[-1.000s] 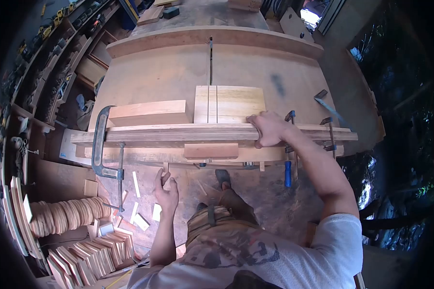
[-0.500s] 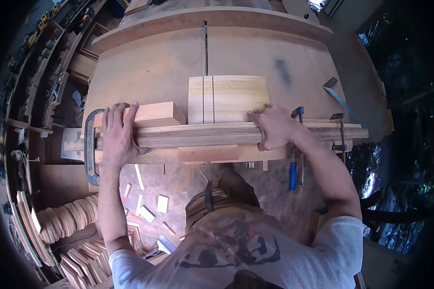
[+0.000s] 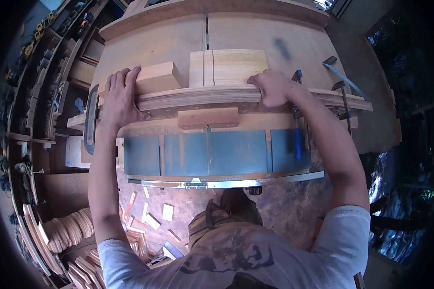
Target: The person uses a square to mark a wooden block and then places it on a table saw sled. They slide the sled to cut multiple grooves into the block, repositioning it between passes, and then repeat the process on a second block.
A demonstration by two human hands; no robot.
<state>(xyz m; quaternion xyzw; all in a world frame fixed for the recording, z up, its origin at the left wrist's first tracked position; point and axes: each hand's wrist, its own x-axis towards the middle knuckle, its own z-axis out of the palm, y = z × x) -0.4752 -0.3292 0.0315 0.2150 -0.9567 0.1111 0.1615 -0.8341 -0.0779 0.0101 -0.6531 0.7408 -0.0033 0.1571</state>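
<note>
My left hand (image 3: pixel 119 98) wraps over the left part of a laminated wooden fence (image 3: pixel 193 98) on a crosscut sled, its thumb on the near side and its fingers against a thick wood block (image 3: pixel 155 78). Over the same fence, further right, my right hand (image 3: pixel 276 89) is hooked, fingertips at the right corner of a pale board (image 3: pixel 238 67). That board lies flat against the fence, with two dark lines or grooves across its left part. A slot (image 3: pixel 207 38) runs through the sled base (image 3: pixel 154 41) beyond the board; the blade cannot be made out.
A blue-grey saw table (image 3: pixel 238 153) with a front rail (image 3: pixel 231 183) lies before me. Clamps (image 3: pixel 90 123) grip the fence ends, one with a blue handle (image 3: pixel 298 144). A square (image 3: pixel 345 82) rests at right. Offcuts (image 3: pixel 168 212) litter the floor; shelves (image 3: pixel 43 72) stand left.
The sled has slid forward, away from me, carrying the board, block and both hands. The blue-grey saw table and its front rail now show on the near side.
</note>
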